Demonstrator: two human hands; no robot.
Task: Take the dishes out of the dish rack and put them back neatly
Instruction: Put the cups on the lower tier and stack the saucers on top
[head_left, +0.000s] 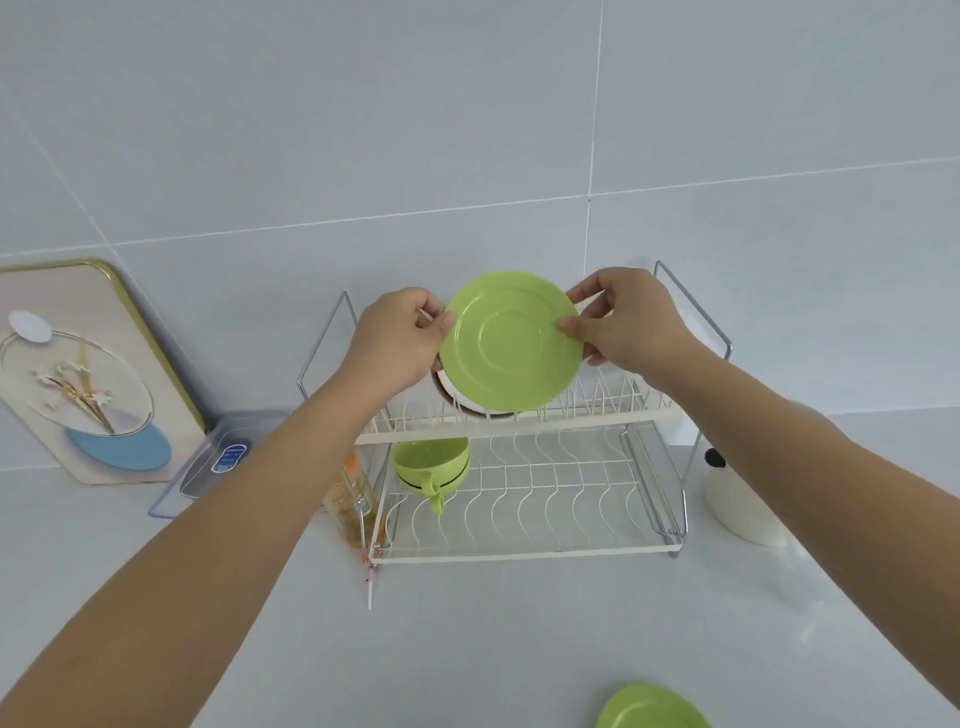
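Observation:
A green plate (511, 345) stands on edge over the upper tier of a two-tier white wire dish rack (524, 551). My left hand (397, 340) pinches its left rim and my right hand (631, 325) pinches its right rim. Behind the plate, a white dish with a brown rim (470, 408) stands in the upper tier, mostly hidden. Green cups (431, 465) lie stacked at the left of the lower tier. A second green plate (652, 709) lies flat on the counter at the bottom edge.
A decorated board (78, 364) leans on the tiled wall at the left, with a clear plastic box (218, 460) beside it. An orange bottle (353, 499) stands against the rack's left side. A white kettle (743, 493) stands right of the rack.

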